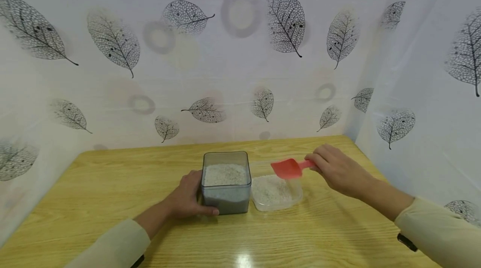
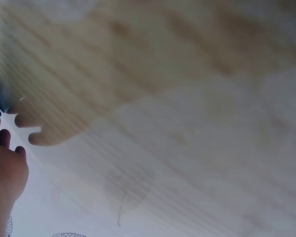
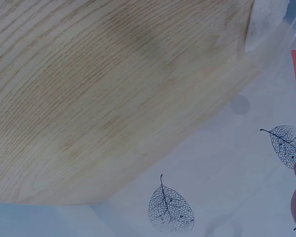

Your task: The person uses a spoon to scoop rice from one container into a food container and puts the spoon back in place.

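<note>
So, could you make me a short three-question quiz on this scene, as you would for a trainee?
1. Which hand holds the red plastic scoop?
2. True or false: the left hand rests against the square, see-through grey container.
3. In the head view, where is the low, clear plastic tub of pale granules?
A) Left of the container
B) Right of the container
C) Inside the container

Key: 1. The right hand. 2. True. 3. B.

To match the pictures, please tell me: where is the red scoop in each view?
Head: the red scoop, right of centre, lower half, in the right hand.
Left wrist: not in it.
Right wrist: partly visible at the right edge, upper half.
Shared landmark: the wooden table.
</note>
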Action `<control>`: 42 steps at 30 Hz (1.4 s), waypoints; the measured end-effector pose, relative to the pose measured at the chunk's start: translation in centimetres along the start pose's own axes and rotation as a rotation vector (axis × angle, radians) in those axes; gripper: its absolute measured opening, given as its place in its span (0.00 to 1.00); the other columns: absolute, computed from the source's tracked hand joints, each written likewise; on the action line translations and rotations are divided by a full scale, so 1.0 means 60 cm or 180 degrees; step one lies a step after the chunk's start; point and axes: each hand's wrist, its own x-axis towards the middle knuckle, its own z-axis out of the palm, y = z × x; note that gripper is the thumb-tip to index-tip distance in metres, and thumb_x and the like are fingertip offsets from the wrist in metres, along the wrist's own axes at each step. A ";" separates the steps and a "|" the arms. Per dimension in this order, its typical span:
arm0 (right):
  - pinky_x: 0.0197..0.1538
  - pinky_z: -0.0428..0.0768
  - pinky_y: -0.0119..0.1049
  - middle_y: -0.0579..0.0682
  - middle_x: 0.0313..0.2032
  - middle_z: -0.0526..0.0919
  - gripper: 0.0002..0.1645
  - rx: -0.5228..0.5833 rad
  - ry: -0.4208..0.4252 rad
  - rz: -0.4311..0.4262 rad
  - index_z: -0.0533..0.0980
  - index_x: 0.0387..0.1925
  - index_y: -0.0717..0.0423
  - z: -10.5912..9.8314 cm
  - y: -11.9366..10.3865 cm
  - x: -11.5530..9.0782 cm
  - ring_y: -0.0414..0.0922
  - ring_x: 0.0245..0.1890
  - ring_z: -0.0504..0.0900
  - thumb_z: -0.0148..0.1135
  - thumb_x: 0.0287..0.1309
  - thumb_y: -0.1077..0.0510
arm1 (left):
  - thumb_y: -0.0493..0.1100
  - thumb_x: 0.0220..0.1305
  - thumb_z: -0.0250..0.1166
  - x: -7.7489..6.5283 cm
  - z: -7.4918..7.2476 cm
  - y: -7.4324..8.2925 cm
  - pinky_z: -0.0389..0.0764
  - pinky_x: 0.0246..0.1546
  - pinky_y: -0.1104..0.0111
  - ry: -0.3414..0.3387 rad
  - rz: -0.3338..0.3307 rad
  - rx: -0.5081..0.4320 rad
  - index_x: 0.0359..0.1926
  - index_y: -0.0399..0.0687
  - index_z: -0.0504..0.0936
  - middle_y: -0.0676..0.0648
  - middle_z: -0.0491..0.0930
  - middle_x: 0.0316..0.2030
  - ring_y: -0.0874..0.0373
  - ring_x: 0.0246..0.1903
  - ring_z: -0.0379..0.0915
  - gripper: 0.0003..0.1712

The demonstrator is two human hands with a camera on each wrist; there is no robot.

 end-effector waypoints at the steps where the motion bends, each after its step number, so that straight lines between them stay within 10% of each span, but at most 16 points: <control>1: 0.39 0.71 0.37 0.49 0.34 0.74 0.28 -0.0009 0.0018 0.0029 0.76 0.43 0.63 -0.001 0.000 0.001 0.45 0.35 0.69 0.36 0.80 0.47 | 0.74 0.35 0.77 0.000 0.000 0.000 0.63 0.62 0.48 -0.0001 0.0000 -0.0004 0.69 0.59 0.66 0.57 0.75 0.58 0.58 0.55 0.67 0.60; 17: 0.38 0.65 0.35 0.49 0.31 0.70 0.29 0.0251 0.0369 0.0420 0.74 0.42 0.65 -0.016 -0.015 0.066 0.45 0.33 0.65 0.36 0.78 0.45 | 0.73 0.34 0.78 0.000 0.000 0.001 0.64 0.62 0.49 -0.0007 -0.0011 -0.0033 0.69 0.59 0.66 0.57 0.75 0.58 0.59 0.55 0.67 0.60; 42: 0.40 0.69 0.36 0.47 0.34 0.71 0.26 0.0381 -0.0158 0.0017 0.77 0.41 0.57 0.013 -0.085 0.172 0.44 0.35 0.66 0.37 0.78 0.44 | 0.73 0.35 0.77 0.006 0.000 -0.007 0.67 0.60 0.51 -0.0008 0.0085 -0.0008 0.67 0.63 0.67 0.61 0.75 0.57 0.61 0.54 0.68 0.57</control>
